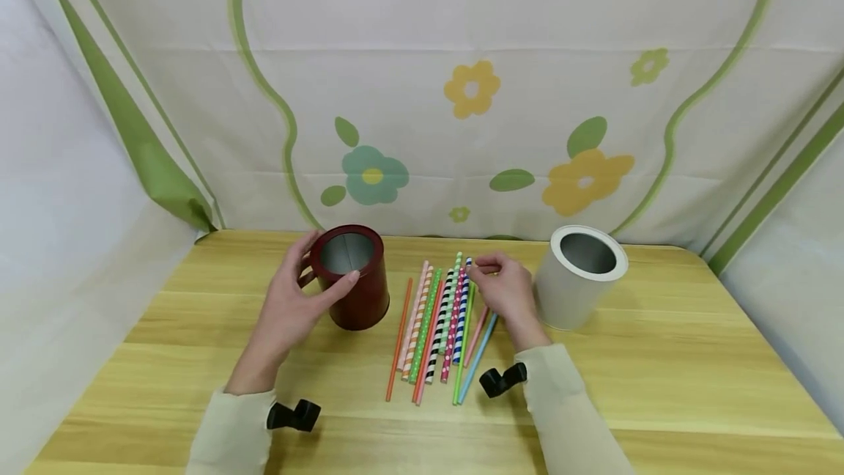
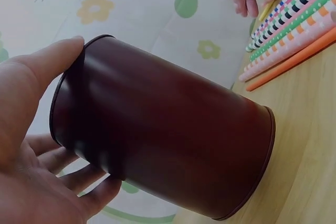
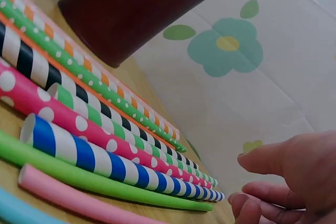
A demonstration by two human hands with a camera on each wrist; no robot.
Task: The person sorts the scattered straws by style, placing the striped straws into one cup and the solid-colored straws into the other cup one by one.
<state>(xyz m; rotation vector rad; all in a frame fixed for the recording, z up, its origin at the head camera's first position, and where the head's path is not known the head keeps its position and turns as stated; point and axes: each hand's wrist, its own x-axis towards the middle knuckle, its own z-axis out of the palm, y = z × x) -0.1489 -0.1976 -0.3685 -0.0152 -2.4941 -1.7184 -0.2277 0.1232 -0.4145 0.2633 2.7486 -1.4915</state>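
On the left of the table stands a dark red can [image 1: 361, 299], upright with its hollow top showing. My left hand [image 1: 293, 310] holds it near the rim, thumb on the near side and fingers round the other. In the left wrist view the can [image 2: 168, 135] fills the middle. Several paper straws, striped, dotted and plain, lie side by side in the centre, among them a blue-striped straw [image 3: 121, 166] and a light blue straw [image 1: 480, 358]. My right hand [image 1: 508, 293] hovers at their far ends, fingers loosely bent, with nothing seen in its grasp.
A white can [image 1: 568, 295] with an open top stands upright just right of my right hand. Behind the wooden table [image 1: 692, 358] hangs a white curtain [image 1: 409, 79] with printed flowers. A lone orange straw [image 1: 398, 343] lies nearest the red can.
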